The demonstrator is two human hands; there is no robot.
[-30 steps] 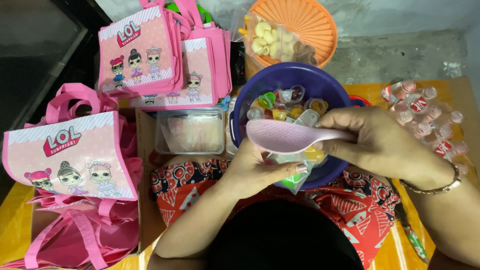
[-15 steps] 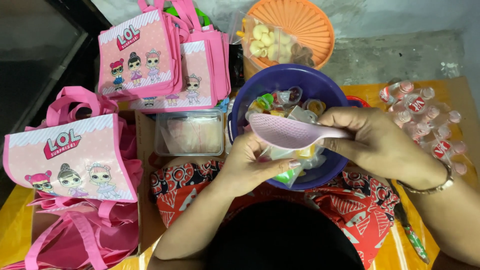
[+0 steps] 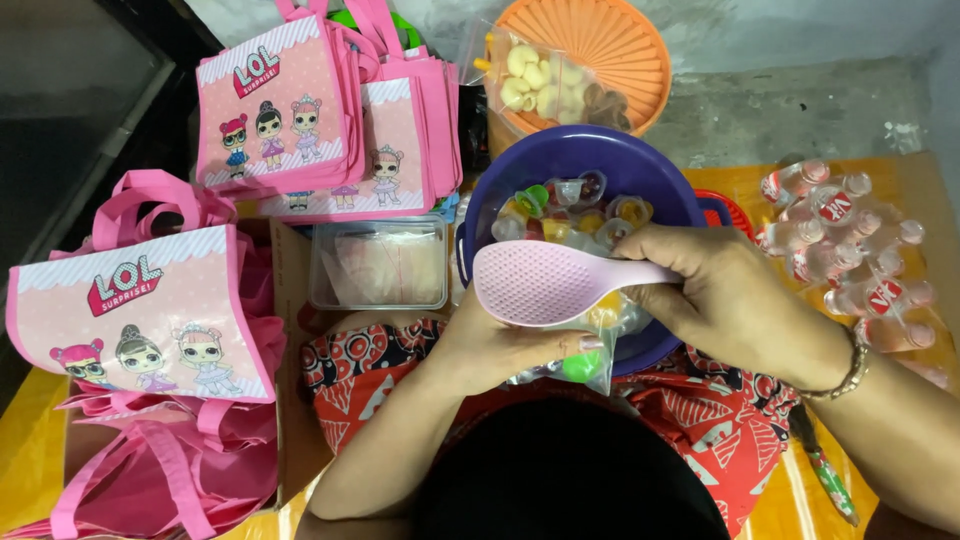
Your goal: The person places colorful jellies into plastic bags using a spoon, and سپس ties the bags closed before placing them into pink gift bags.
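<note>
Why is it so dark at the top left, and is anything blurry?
Head view: the top left corner is unlit floor in shadow; the pink bags, spoon and purple bowl are evenly lit and sharp; the dark head at the bottom edge is close and soft.

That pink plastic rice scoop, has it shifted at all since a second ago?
Yes, slightly. The pink plastic rice scoop, held in the right hand, has risen a little toward the far side of the purple plastic bowl, which stays put.

Materials and finishes
Scoop (image 3: 545,283): matt pink plastic, dimpled. Bowl (image 3: 500,195): glossy purple plastic. Bags (image 3: 140,310): smooth pink cloth. Basket (image 3: 620,50): ribbed orange plastic.
</note>
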